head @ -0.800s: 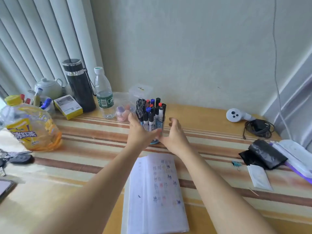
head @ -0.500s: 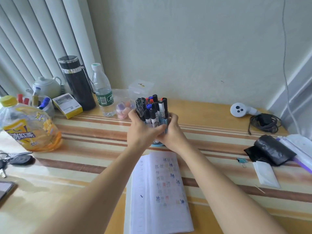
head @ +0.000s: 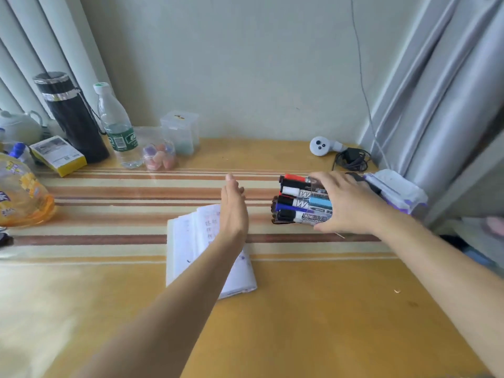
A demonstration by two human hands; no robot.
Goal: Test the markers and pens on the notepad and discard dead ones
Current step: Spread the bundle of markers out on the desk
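Note:
My right hand [head: 346, 203] grips a clear cup of markers [head: 301, 199], tipped on its side to the right of the notepad, caps pointing left. Red, black, white and blue caps show; the cup's base is hidden under my palm. My left hand [head: 233, 207] hovers over the top of the open notepad [head: 191, 241] with straight fingers, holding nothing. The notepad lies on the striped table [head: 109, 203] and carries rows of small coloured test marks, partly covered by my left forearm.
Along the back left stand a black flask [head: 72, 118], a water bottle [head: 117, 126], clear plastic containers [head: 180, 132], a yellow box [head: 57, 155] and a yellow drink bottle [head: 21, 192]. A white device with a coiled cable [head: 324, 145] lies back right, a white-purple pack [head: 395, 192] beside the curtain.
Both hands held the marker cup upright behind the notepad. Now my right hand has carried it right and tipped it sideways, and my left hand has let go.

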